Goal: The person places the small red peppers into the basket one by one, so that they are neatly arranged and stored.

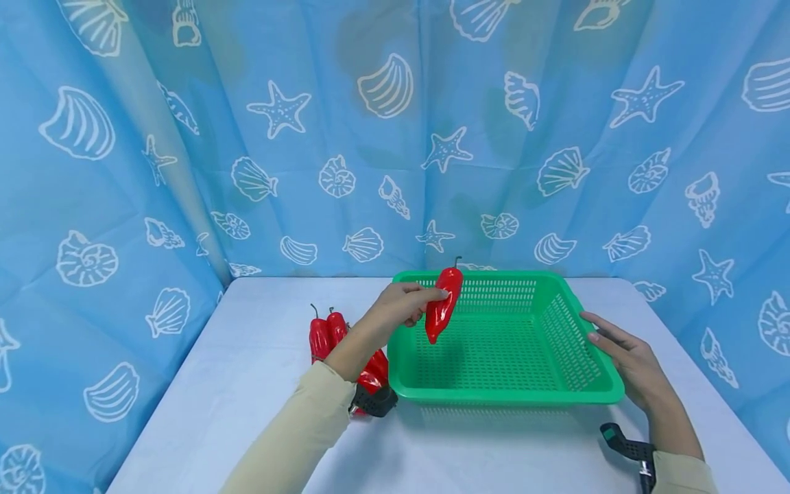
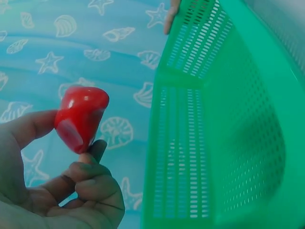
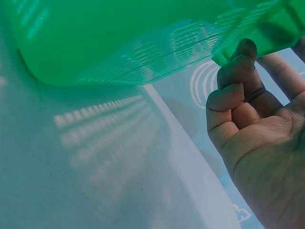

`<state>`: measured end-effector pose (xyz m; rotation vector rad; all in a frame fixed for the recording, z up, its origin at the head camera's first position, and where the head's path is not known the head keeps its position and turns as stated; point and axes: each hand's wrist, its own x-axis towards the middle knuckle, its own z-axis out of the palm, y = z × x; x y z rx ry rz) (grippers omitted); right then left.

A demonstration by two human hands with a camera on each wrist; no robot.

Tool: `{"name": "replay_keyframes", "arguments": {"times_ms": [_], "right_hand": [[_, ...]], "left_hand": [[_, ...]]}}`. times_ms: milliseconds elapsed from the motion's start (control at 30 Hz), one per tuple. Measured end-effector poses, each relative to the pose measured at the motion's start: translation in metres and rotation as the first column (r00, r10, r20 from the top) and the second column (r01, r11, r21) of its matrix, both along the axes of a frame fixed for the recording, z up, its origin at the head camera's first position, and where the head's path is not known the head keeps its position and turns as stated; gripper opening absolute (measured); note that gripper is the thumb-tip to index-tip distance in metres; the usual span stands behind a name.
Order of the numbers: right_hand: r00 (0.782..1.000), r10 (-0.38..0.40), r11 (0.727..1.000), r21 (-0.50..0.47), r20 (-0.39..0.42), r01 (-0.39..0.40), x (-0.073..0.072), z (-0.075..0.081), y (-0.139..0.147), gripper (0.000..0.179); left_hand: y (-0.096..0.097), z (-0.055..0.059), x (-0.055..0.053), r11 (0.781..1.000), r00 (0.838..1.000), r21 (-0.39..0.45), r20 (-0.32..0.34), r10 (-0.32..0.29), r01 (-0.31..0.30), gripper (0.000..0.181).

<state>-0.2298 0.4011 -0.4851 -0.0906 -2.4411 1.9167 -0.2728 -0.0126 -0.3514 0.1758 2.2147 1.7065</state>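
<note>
My left hand [image 1: 400, 303] pinches a glossy red pepper [image 1: 446, 302] between thumb and fingers, its dark stem pointing up. It hangs over the left part of a green plastic basket [image 1: 506, 396]. In the left wrist view the pepper [image 2: 81, 117] shows end-on, beside the basket's slotted wall [image 2: 176, 152]. At the basket's right rim, my right hand [image 1: 632, 363] holds on with thumb and index finger; its other fingers [image 3: 226, 102] curl below the rim in the right wrist view. Nothing lies on the visible basket floor.
Several more red peppers [image 1: 319, 337] lie on the white table [image 1: 247, 384] left of the basket, partly hidden behind my left forearm. A blue curtain [image 1: 345, 137] with white shell prints stands behind the table and along both sides.
</note>
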Motion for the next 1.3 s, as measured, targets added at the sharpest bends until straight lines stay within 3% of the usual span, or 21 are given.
{"name": "replay_keyframes", "arguments": {"times_ms": [233, 367, 667, 933, 1133, 1300], "right_hand": [[1.0, 0.016, 0.997, -0.071, -0.004, -0.017, -0.002, -0.002, 0.0, 0.053], [1.0, 0.016, 0.995, -0.098, -0.001, -0.016, -0.002, 0.001, 0.0, 0.052], [1.0, 0.02, 0.999, -0.049, 0.0, -0.02, -0.003, 0.005, 0.001, 0.053], [1.0, 0.008, 0.997, -0.081, -0.001, -0.008, 0.001, 0.0, -0.002, 0.053], [1.0, 0.011, 0.995, -0.096, 0.011, -0.01, 0.001, -0.003, -0.002, 0.053], [1.0, 0.011, 0.997, -0.075, 0.013, -0.01, 0.001, -0.003, 0.001, 0.054]], "left_hand": [[0.03, 0.003, -0.001, 0.998, 1.0, -0.055, 0.001, 0.018, -0.018, 0.038], [0.048, 0.002, -0.002, 0.994, 1.0, -0.112, -0.004, -0.006, 0.005, 0.038], [0.083, -0.013, -0.002, 0.996, 0.999, -0.092, 0.041, 0.003, 0.001, 0.042], [0.106, -0.021, -0.003, 0.996, 0.996, -0.09, 0.083, 0.006, 0.002, 0.044], [0.126, -0.029, -0.006, 0.99, 0.994, -0.142, 0.107, -0.008, 0.023, 0.039], [0.139, -0.035, -0.008, 0.993, 0.993, -0.118, 0.119, 0.001, 0.014, 0.039]]}}
